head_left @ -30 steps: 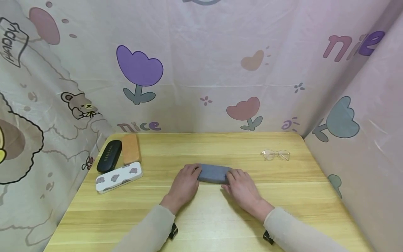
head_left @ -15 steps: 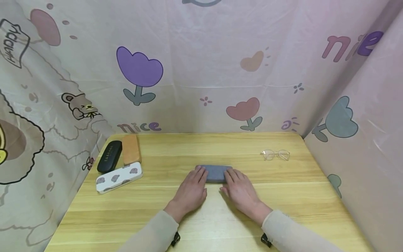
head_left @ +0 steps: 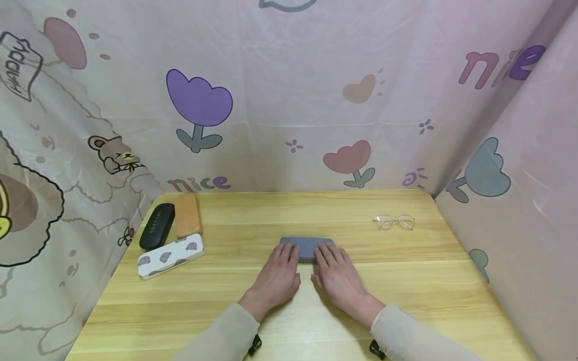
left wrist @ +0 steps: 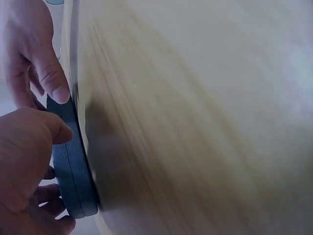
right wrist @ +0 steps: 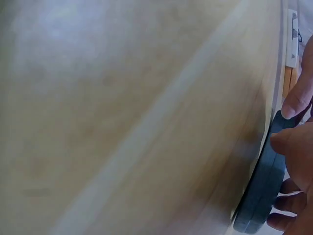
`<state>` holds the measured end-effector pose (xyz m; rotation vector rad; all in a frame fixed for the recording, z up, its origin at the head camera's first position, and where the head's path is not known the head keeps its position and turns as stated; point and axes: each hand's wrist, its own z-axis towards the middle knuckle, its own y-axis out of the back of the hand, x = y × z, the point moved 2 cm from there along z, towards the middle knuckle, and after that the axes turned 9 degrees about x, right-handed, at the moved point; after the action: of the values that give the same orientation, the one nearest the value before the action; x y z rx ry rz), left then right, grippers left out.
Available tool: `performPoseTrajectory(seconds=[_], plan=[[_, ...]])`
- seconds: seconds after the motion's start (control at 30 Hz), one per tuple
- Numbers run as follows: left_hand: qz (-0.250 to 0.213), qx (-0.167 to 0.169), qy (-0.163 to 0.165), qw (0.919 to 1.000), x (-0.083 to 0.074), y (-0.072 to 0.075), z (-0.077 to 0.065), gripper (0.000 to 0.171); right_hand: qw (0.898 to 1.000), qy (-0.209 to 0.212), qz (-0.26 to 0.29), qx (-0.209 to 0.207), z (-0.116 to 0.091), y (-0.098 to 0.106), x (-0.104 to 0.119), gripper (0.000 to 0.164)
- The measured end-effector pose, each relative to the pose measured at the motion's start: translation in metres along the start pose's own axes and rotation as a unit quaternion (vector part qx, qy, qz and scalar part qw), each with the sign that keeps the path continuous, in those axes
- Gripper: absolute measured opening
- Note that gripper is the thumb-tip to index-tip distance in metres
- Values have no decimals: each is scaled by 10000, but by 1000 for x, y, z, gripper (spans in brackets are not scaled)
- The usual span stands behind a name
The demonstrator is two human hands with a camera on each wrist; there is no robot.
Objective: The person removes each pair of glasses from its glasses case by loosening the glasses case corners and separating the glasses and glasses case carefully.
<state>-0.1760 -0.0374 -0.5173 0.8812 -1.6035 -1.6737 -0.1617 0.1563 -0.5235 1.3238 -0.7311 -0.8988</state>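
Observation:
A blue-grey glasses case (head_left: 307, 245) lies closed and lengthwise on the wooden table, in the middle of the head view. The fingers of my left hand (head_left: 277, 276) rest on the left part of its top. My right hand (head_left: 338, 278) lays its fingers over the right part. A strip of lid shows between the two hands. Both thumbs point in from the near side. In the left wrist view the front side of the case (left wrist: 73, 161) shows a seam running along it; the right wrist view has the same dark side in sight, near the thumb.
At the table's left, a black glasses case (head_left: 157, 225), an orange case (head_left: 187, 215) and a white case with bear prints (head_left: 170, 256) lie close together. Thin-framed glasses (head_left: 395, 222) lie at the right. Printed curtains (head_left: 271, 75) enclose the back and sides.
Both hands have slid inward along the case, from its ends toward its middle. Their fingers now lie over its top. The other cases and the glasses stay put.

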Motion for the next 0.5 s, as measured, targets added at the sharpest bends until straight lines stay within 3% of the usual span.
performPoseTrajectory(seconds=[0.5], plan=[[76,266,-364,9990,-7,1,17,59,9988,-311,-151,339,4,-1,-9,70]])
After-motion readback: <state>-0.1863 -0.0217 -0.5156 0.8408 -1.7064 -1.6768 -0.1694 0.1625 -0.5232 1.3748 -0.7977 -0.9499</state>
